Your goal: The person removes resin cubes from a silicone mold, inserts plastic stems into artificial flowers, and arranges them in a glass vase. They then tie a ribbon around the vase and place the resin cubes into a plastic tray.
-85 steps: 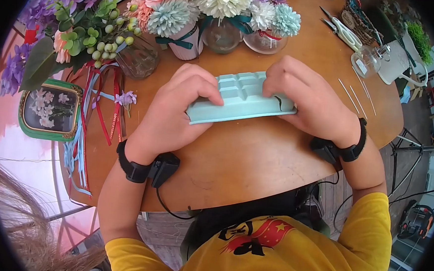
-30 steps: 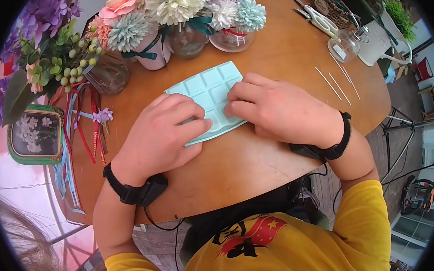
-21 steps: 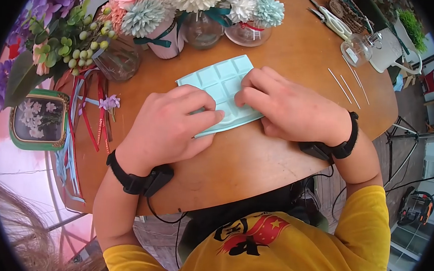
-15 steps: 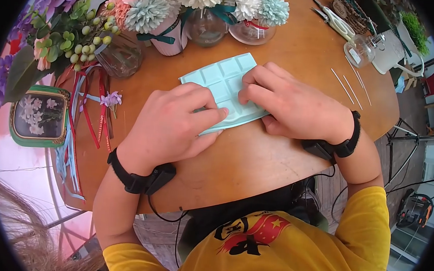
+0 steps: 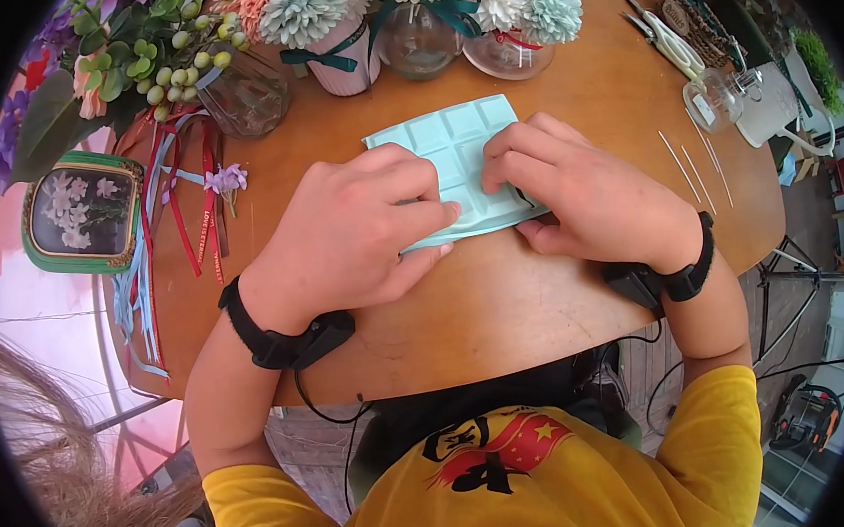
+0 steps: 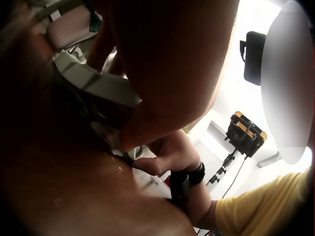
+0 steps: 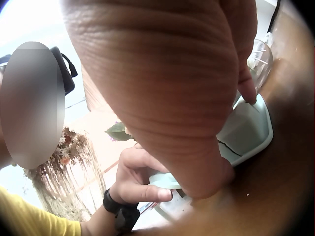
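Observation:
A mint-green mold (image 5: 449, 144), patterned in raised squares like a chocolate bar, is held over the table between both hands in the head view. The left hand (image 5: 361, 226) grips its near left corner, thumb at the rim and fingers curled over the top. At the near right corner, the right hand (image 5: 590, 197) holds it with bent fingers on the squares and the thumb below. A dark split shows beside those fingers. In the right wrist view the mold's underside (image 7: 248, 130) is hollow, with a dark crack line. The left wrist view is dark and shows its side wall (image 6: 93, 81).
Flowers in glass vases (image 5: 421, 41) stand along the back. Ribbons (image 5: 194, 201), a purple flower sprig (image 5: 226, 182) and a green picture frame (image 5: 82, 214) lie at left. Thin white sticks (image 5: 684, 168), a glass bottle (image 5: 717, 98) and scissors (image 5: 672, 47) are at right.
Since the earliest frame the mold has tipped from showing its long side wall to showing its squares face up. Both hands keep hold near its corners; the head view has shifted slightly.

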{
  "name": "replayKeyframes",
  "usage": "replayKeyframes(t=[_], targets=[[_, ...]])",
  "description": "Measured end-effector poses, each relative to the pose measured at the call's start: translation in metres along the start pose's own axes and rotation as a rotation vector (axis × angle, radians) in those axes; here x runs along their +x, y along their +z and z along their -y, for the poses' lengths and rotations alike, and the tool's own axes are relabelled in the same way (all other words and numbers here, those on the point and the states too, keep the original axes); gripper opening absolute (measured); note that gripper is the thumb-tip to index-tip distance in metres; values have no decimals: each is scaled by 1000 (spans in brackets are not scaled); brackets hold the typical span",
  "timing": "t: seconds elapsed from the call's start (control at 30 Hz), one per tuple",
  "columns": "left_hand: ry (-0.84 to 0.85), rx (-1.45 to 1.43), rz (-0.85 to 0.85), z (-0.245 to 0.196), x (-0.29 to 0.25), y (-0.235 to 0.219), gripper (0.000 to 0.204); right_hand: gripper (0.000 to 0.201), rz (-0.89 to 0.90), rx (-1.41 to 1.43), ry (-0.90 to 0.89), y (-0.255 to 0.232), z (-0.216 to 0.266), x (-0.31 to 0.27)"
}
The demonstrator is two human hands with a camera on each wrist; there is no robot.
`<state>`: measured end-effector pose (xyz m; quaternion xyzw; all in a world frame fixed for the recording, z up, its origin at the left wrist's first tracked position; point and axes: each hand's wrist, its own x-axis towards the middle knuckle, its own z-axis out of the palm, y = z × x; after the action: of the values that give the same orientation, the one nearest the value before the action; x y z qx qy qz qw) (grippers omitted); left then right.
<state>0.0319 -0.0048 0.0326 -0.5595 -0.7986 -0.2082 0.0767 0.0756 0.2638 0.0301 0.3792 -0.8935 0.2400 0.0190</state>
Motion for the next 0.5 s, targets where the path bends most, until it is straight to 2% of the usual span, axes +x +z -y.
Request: replayKeyframes(t=[0.5], targets=[[-26,-9,-14,-2,-1,1,18,45,-12,19,-20,1,-1,1]])
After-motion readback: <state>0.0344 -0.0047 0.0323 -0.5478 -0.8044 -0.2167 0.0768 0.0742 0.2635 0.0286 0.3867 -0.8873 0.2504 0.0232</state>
